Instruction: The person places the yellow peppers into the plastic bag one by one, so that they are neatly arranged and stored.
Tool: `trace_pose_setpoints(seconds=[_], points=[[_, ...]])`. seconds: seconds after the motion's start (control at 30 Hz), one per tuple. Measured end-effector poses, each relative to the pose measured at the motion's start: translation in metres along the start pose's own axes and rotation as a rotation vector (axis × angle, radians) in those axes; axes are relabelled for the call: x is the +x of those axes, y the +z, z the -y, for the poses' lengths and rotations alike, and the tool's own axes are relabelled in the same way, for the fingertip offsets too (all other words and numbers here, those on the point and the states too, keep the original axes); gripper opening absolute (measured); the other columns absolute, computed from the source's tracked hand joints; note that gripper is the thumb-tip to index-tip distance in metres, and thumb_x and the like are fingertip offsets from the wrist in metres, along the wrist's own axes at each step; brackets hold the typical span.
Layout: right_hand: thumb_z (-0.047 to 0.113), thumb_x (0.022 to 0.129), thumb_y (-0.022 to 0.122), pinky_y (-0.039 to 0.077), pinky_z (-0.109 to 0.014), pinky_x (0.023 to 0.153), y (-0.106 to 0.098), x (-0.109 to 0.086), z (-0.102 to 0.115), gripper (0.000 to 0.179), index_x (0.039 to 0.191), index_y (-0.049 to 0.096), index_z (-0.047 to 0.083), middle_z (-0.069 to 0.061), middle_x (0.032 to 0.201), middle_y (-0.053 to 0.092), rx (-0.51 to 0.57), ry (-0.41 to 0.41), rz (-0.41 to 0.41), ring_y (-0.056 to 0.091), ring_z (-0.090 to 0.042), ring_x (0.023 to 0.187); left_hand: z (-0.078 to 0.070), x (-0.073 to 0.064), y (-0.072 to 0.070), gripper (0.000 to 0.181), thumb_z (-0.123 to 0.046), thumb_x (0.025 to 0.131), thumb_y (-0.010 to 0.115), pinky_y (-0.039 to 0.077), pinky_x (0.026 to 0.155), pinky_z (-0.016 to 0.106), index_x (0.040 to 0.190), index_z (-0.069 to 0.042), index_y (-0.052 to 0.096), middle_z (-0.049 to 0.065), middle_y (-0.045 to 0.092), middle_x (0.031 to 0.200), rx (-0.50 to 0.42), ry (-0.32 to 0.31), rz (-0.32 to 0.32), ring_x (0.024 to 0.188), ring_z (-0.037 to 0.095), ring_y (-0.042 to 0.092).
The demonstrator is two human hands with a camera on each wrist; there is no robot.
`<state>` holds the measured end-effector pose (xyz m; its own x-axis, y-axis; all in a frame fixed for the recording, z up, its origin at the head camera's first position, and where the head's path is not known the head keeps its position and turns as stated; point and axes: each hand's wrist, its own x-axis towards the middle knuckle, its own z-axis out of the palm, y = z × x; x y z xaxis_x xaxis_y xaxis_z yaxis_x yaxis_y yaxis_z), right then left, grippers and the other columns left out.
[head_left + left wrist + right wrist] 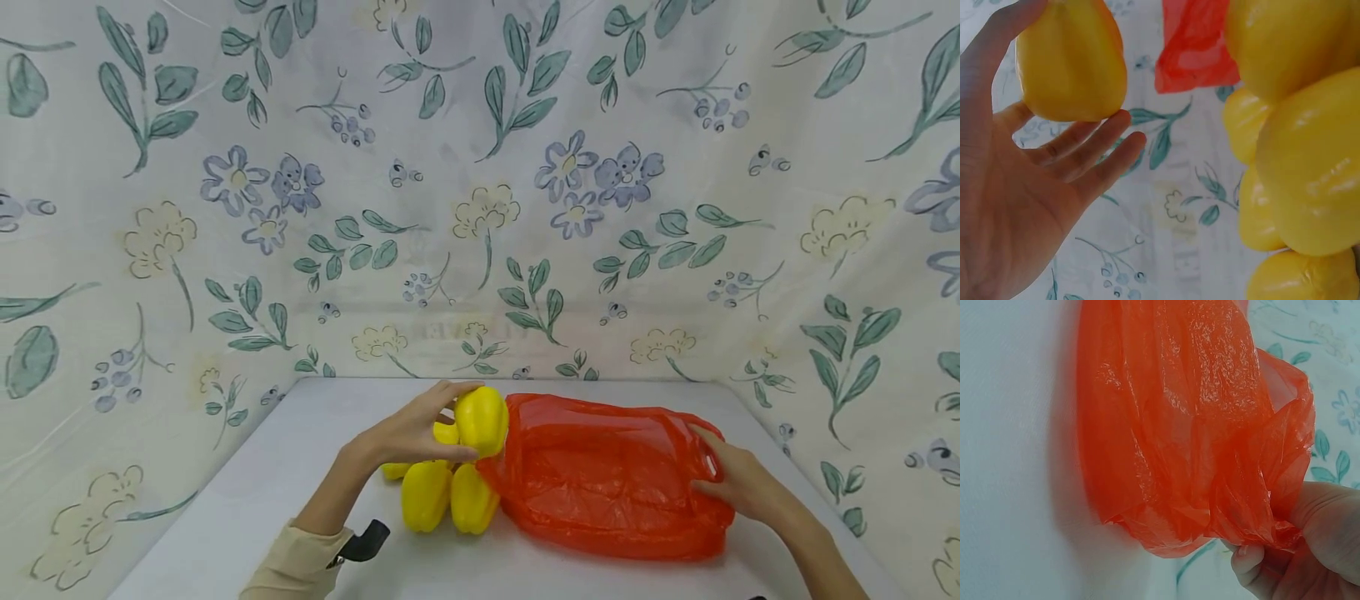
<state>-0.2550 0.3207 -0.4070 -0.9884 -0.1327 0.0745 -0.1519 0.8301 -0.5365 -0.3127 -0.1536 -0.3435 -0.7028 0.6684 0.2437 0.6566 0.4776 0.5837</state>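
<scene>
A yellow bell pepper (pixel 482 422) is held up in my left hand (pixel 420 427), pinched between thumb and fingers. It hangs beside the left end of a red plastic bag (pixel 600 475), which lies on the table. My right hand (pixel 742 483) grips the bag at its right end. In the right wrist view, thumb and fingers pinch the crumpled red film (pixel 1254 512). Below the left hand sit several more yellow bell peppers (pixel 426 496), clustered close to the bag. The left wrist view shows the held pepper (pixel 1072 62) at the fingertips.
A white table (pixel 247 500) carries the peppers and the bag. Behind it hangs a cloth (pixel 480 275) printed with leaves and flowers, which also runs along both sides. A black strap piece (pixel 363 542) sticks out from the left wrist.
</scene>
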Motion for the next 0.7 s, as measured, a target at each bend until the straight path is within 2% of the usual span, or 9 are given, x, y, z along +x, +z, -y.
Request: trace_pose_setpoints(seconds=[0.17, 0.27, 0.33, 0.5, 0.57, 0.7], points=[[0.013, 0.079, 0.08, 0.061, -0.043, 0.077, 0.0, -0.001, 0.0, 0.085, 0.146, 0.03, -0.005, -0.03, 0.127, 0.057, 0.007, -0.013, -0.005, 0.06, -0.035, 0.103, -0.013, 0.018, 0.008, 0.085, -0.05, 0.076, 0.078, 0.051, 0.099, 0.042, 0.148, -0.04, 0.033, -0.014, 0.039, 0.146, -0.005, 0.037, 0.032, 0.12, 0.013, 0.047], [0.013, 0.079, 0.08, 0.061, -0.043, 0.077, 0.0, -0.001, -0.001, 0.086, 0.146, 0.031, -0.005, -0.03, 0.128, 0.057, -0.003, -0.022, -0.014, 0.06, -0.036, 0.104, -0.021, 0.03, 0.012, 0.088, -0.052, 0.076, 0.077, 0.051, 0.098, 0.034, 0.15, -0.039, 0.031, -0.015, 0.041, 0.143, 0.026, 0.053, 0.048, 0.12, 0.01, 0.047], [0.013, 0.078, 0.08, 0.061, -0.044, 0.077, 0.0, -0.001, -0.001, 0.086, 0.147, 0.03, -0.006, -0.03, 0.128, 0.057, -0.008, -0.024, -0.019, 0.06, -0.037, 0.104, -0.027, 0.037, 0.015, 0.087, -0.053, 0.076, 0.077, 0.05, 0.097, 0.03, 0.149, -0.042, 0.03, -0.014, 0.043, 0.14, 0.052, 0.061, 0.06, 0.119, 0.008, 0.048], [0.013, 0.079, 0.08, 0.061, -0.044, 0.077, 0.001, 0.0, -0.001, 0.087, 0.147, 0.03, -0.005, -0.031, 0.129, 0.056, -0.008, -0.02, -0.022, 0.059, -0.041, 0.107, -0.039, 0.055, 0.024, 0.086, -0.056, 0.077, 0.075, 0.052, 0.097, 0.038, 0.147, -0.048, 0.027, -0.01, 0.045, 0.136, 0.103, 0.087, 0.096, 0.119, 0.01, 0.048], [0.013, 0.079, 0.08, 0.061, -0.044, 0.077, 0.001, 0.0, -0.001, 0.087, 0.147, 0.029, -0.006, -0.031, 0.129, 0.055, -0.006, -0.019, -0.02, 0.058, -0.042, 0.108, -0.041, 0.062, 0.03, 0.087, -0.056, 0.077, 0.075, 0.053, 0.096, 0.042, 0.148, -0.046, 0.027, -0.008, 0.044, 0.137, 0.107, 0.102, 0.113, 0.118, 0.012, 0.047], [0.012, 0.079, 0.08, 0.061, -0.042, 0.076, 0.001, -0.001, 0.0, 0.086, 0.147, 0.03, -0.006, -0.03, 0.127, 0.057, -0.008, -0.016, -0.015, 0.06, -0.039, 0.105, -0.043, 0.076, 0.043, 0.088, -0.054, 0.078, 0.075, 0.052, 0.099, 0.038, 0.15, -0.038, 0.028, -0.008, 0.04, 0.146, 0.114, 0.137, 0.156, 0.123, 0.012, 0.046]])
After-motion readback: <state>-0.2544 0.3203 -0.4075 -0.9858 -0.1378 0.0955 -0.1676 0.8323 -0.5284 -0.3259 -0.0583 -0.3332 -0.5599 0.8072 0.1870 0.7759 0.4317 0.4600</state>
